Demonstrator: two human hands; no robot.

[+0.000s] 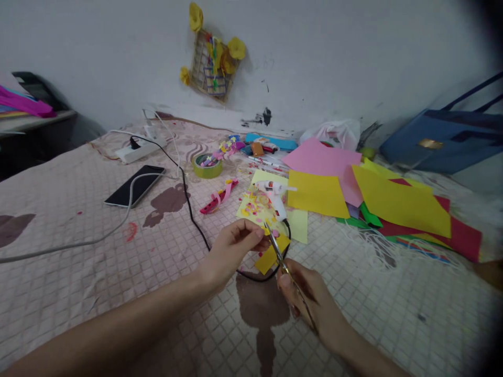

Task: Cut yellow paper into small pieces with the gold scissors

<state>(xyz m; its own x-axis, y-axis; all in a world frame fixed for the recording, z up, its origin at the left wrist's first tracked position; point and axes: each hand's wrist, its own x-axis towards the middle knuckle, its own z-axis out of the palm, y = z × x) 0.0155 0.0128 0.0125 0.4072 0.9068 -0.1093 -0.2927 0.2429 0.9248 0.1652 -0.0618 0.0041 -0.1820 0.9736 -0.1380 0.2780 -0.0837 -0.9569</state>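
Nearby: glue gun [278,204] beyond scissors [280,255] | black cord [257,280] beside yellow strip [266,262]

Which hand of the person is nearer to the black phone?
Left: the left hand is to the right of the phone; the right hand, holding scissors, is farther to the right.

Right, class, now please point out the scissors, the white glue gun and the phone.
Scissors [280,257]: head view, on the metal blades, just ahead of the right hand [308,293].
White glue gun [277,203]: head view, on its handle.
Phone [140,186]: head view, on its dark screen.
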